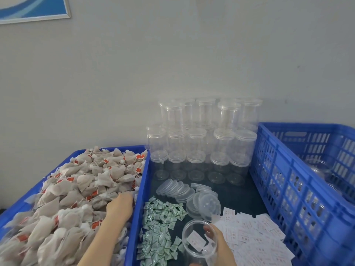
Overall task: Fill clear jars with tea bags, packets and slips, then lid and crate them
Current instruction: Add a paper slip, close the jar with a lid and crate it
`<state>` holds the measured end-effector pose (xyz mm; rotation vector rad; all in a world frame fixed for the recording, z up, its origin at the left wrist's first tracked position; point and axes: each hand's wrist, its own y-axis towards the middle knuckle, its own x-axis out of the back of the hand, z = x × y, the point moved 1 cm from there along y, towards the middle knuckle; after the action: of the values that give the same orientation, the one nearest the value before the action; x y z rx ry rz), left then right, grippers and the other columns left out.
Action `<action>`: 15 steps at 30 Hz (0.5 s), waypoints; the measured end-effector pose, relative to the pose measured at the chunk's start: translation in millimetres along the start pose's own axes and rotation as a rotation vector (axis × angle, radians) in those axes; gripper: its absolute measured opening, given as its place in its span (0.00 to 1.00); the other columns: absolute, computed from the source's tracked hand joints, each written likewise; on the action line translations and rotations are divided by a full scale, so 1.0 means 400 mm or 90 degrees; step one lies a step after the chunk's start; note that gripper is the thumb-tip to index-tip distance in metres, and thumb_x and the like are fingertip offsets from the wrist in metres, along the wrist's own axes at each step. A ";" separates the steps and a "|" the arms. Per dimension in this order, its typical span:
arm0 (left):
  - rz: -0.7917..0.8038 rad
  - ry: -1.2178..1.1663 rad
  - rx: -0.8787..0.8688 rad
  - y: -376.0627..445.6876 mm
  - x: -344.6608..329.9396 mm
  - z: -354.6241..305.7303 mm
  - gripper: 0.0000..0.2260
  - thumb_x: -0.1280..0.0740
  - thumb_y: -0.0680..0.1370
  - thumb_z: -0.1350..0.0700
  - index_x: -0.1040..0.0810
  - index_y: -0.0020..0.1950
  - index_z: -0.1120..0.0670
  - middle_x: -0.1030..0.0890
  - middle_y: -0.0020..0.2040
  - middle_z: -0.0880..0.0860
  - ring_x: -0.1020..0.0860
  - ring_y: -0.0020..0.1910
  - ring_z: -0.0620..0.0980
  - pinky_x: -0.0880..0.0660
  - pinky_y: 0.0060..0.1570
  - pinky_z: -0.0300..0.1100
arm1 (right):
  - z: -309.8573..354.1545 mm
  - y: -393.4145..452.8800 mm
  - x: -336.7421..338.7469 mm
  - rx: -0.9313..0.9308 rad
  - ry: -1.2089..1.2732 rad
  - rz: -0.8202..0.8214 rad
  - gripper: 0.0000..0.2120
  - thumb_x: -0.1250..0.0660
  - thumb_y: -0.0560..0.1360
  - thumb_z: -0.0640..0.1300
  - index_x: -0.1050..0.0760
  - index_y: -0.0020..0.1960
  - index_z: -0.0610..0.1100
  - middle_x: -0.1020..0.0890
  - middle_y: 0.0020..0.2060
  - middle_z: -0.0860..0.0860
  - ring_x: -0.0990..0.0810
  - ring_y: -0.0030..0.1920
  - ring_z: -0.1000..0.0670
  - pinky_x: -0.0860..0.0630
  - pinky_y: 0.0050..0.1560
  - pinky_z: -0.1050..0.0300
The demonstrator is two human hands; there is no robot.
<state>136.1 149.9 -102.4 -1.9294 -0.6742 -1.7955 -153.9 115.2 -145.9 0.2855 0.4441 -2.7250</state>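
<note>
1. The left hand [120, 207] reaches into the blue tray [143, 181] heaped with tea bags [76, 189]; its fingers are buried among the bags, so whether they are closed on one cannot be told.
2. The right hand [221, 244] grips an open clear jar [199, 240], tilted so its mouth faces the camera, with the fingers [208, 232] curled over the far rim and wrapped around the wall.
3. Inside that jar, just below the right fingers, lie a white slip [196, 240] and what looks like a small packet.
4. Between the two hands, on the dark counter [240, 194], lies a scatter of green-and-white packets [161, 221], just left of the held jar.
5. To the right of the right fingers spreads a pile of white slips [255, 235] with red print.
6. Beyond the right fingers sit loose clear lids [192, 194], some stacked on edge, others lying flat.
7. Farther beyond the lids, lidded empty jars [203, 139] stand stacked in tiers against the wall.
8. A blue slatted crate [299, 189] stands to the right of the right hand; clear jars show dimly through its slats.
</note>
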 end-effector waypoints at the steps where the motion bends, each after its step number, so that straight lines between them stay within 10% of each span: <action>1: -0.005 -0.003 0.004 0.000 0.003 0.001 0.10 0.44 0.79 0.60 0.25 0.54 0.51 0.23 0.46 0.48 0.23 0.43 0.49 0.27 0.41 0.41 | -0.004 -0.041 -0.002 0.101 -0.105 0.060 0.24 0.30 0.76 0.35 0.32 0.70 0.36 0.25 0.68 0.40 0.28 0.70 0.44 0.31 0.52 0.66; 3: -0.023 -0.030 0.033 0.000 0.013 0.004 0.10 0.44 0.80 0.60 0.24 0.53 0.52 0.20 0.49 0.51 0.21 0.46 0.51 0.25 0.43 0.43 | -0.028 -0.045 -0.026 0.250 -0.292 0.094 0.38 0.18 0.62 0.46 0.31 0.67 0.54 0.21 0.61 0.60 0.25 0.63 0.61 0.31 0.58 0.72; 7: -0.191 -0.136 0.055 0.002 0.046 0.008 0.06 0.41 0.81 0.59 0.25 0.53 0.56 0.21 0.47 0.53 0.24 0.40 0.50 0.29 0.37 0.41 | -0.005 -0.025 -0.056 0.340 -0.353 0.062 0.43 0.18 0.51 0.64 0.34 0.62 0.71 0.23 0.60 0.66 0.23 0.61 0.61 0.25 0.61 0.61; 15: -0.445 -0.491 -0.083 -0.047 0.188 -0.050 0.06 0.39 0.81 0.60 0.23 0.50 0.56 0.23 0.43 0.48 0.26 0.40 0.43 0.34 0.38 0.31 | 0.048 0.033 -0.114 0.351 -0.395 0.019 0.45 0.22 0.53 0.65 0.42 0.64 0.72 0.28 0.60 0.71 0.33 0.62 0.73 0.33 0.51 0.78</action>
<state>112.7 157.8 -26.4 -2.7167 -1.6847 -1.3685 -109.9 111.6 -119.9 -0.4124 -0.4785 -2.6627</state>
